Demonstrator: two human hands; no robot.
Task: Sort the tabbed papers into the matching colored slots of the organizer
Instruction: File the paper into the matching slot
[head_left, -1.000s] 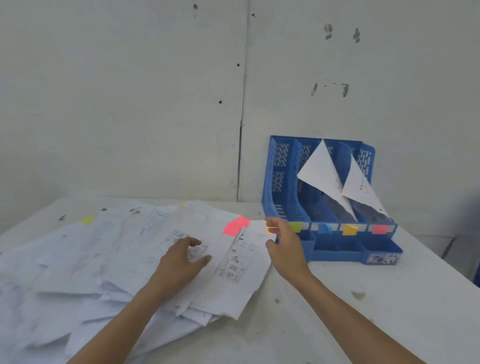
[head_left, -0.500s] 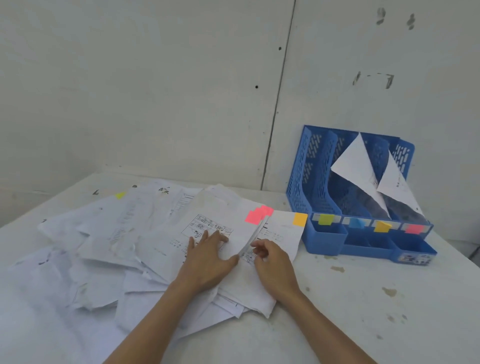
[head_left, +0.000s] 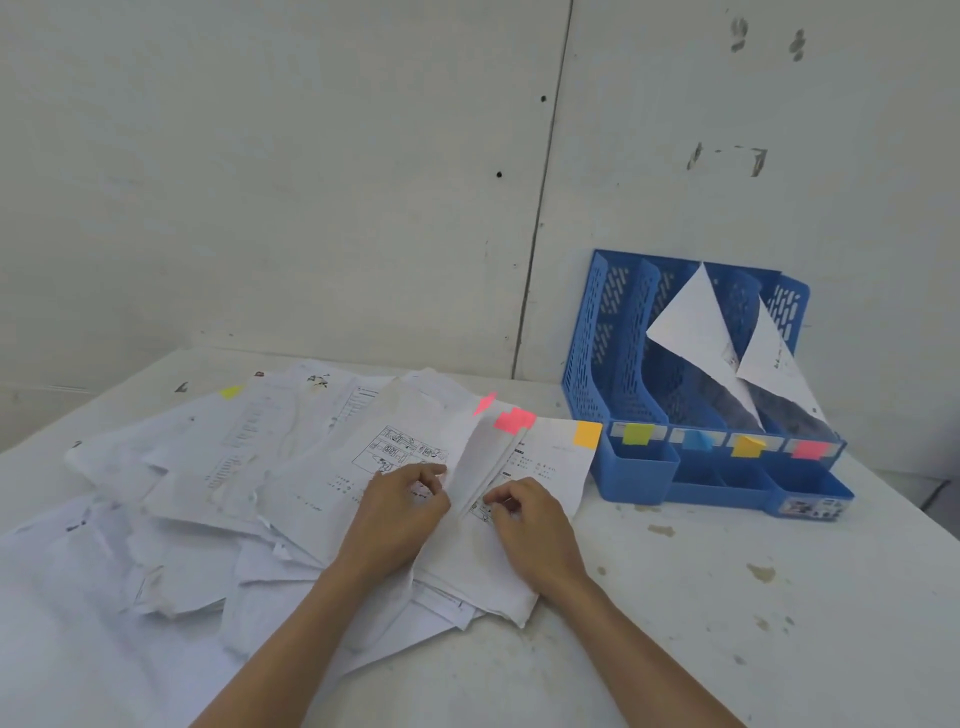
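My left grip (head_left: 402, 512) and right grip (head_left: 530, 525) pinch the pink-tabbed sheets (head_left: 483, 457); print too small to read. Stained white tabletop (head_left: 779, 597), scuffed wall (head_left: 311, 182).

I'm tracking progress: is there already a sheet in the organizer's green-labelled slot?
No, the green-labelled slot shows only blue plastic; the two standing sheets lean in slots further right.

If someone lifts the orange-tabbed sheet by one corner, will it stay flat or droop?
The orange-tabbed sheet probably droops: the pink-tabbed sheets beside it bow where raised. Likely light: it looks like one thin page.
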